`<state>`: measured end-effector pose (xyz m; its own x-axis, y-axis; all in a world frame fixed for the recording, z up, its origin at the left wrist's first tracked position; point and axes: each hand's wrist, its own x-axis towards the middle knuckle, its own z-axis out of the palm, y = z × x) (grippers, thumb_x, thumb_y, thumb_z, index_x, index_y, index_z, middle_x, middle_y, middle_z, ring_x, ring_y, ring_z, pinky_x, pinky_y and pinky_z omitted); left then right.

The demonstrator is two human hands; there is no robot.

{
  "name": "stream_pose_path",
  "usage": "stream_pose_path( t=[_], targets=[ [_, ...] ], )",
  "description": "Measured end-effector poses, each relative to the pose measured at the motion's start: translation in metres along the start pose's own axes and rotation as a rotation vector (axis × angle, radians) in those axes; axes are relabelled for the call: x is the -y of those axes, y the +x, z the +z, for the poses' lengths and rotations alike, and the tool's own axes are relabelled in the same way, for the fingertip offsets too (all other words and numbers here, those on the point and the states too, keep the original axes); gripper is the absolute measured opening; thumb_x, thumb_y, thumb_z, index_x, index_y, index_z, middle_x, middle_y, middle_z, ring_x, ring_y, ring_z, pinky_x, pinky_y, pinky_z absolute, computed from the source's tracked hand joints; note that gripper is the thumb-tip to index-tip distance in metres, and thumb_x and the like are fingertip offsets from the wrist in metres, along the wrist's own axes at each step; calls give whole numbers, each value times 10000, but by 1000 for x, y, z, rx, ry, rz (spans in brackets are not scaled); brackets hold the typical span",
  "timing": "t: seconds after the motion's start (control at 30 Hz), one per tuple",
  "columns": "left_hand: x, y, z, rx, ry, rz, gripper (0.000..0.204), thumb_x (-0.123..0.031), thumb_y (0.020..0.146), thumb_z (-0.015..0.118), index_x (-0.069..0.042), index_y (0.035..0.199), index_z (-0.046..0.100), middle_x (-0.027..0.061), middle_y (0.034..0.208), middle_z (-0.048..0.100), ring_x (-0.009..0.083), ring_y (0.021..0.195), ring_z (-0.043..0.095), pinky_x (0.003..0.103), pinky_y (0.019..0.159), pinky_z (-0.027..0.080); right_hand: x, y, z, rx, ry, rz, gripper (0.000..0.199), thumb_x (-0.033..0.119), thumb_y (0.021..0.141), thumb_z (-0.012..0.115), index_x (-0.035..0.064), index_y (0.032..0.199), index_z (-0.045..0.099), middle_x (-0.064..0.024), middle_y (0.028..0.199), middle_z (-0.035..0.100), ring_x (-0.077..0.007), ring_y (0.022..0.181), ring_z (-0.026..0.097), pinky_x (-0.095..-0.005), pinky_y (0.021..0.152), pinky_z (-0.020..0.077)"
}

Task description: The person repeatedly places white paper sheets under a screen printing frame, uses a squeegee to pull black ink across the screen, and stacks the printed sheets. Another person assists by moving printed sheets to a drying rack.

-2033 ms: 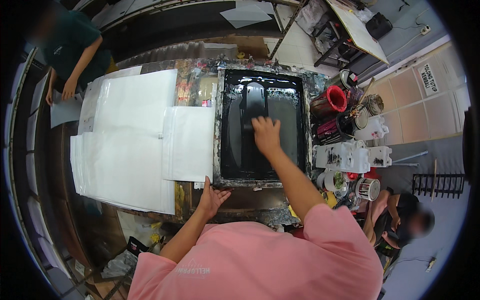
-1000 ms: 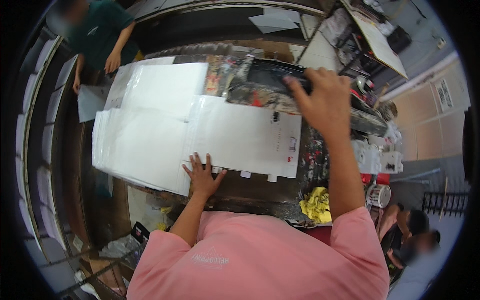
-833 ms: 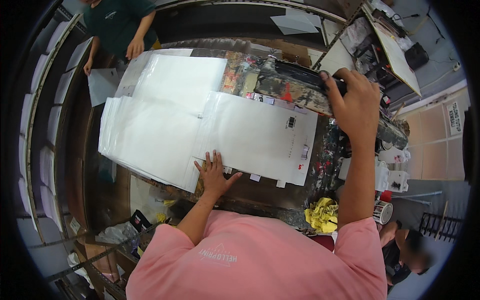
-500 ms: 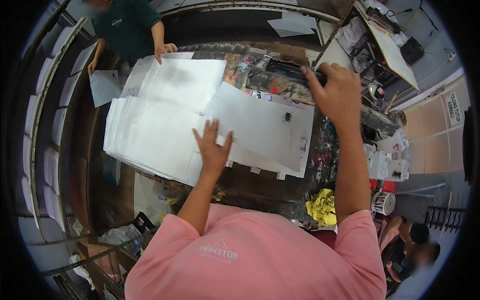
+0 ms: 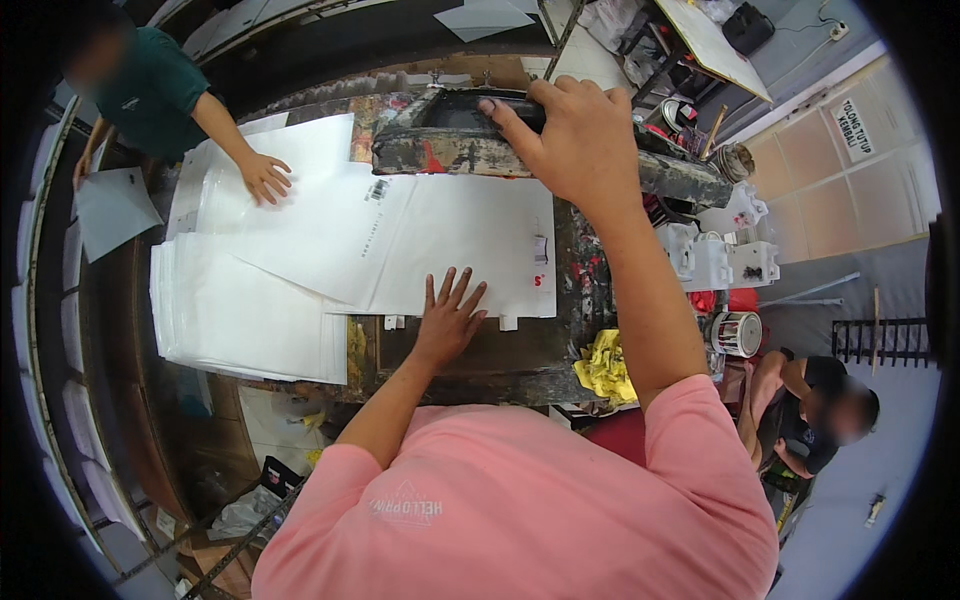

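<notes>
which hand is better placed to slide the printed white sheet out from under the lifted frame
Left, probably. The left hand lies flat, fingers spread, on the near edge of the printed white sheet. The right hand is busy: its grip is on the raised, ink-stained frame, holding it above the sheet.

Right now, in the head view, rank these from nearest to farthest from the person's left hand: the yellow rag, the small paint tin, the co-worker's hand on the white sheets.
1. Yellow rag: on the bench edge, just right of the left hand.
2. Co-worker's hand: up and left, flat on the white sheets.
3. Small paint tin: far right, beyond the rag.
</notes>
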<state>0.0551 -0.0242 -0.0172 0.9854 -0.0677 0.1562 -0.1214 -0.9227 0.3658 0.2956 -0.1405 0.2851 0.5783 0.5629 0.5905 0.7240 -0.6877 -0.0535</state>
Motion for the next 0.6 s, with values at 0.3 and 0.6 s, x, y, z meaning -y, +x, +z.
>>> stream_pose_path(
  t=[0.3, 0.6],
  targets=[
    [0, 0, 42, 108, 20, -139, 636, -475, 1117, 456, -151, 1664, 424, 177, 1775, 260, 410, 1658, 155, 695, 1292, 16, -4, 4, 0, 1, 68, 33, 667, 668, 948, 656, 16, 930, 798, -118, 839, 699, -308, 819, 674, -469, 835, 387],
    [-21, 18, -17, -94, -386, -234, 754, -483, 1100, 531, -84, 1698, 304, 255, 1724, 324, 430, 1601, 312, 641, 1294, 174, 5, -11, 6, -38, 55, 26, 652, 667, 944, 660, 24, 935, 766, -120, 828, 698, -320, 846, 674, -462, 842, 401]
  ],
)
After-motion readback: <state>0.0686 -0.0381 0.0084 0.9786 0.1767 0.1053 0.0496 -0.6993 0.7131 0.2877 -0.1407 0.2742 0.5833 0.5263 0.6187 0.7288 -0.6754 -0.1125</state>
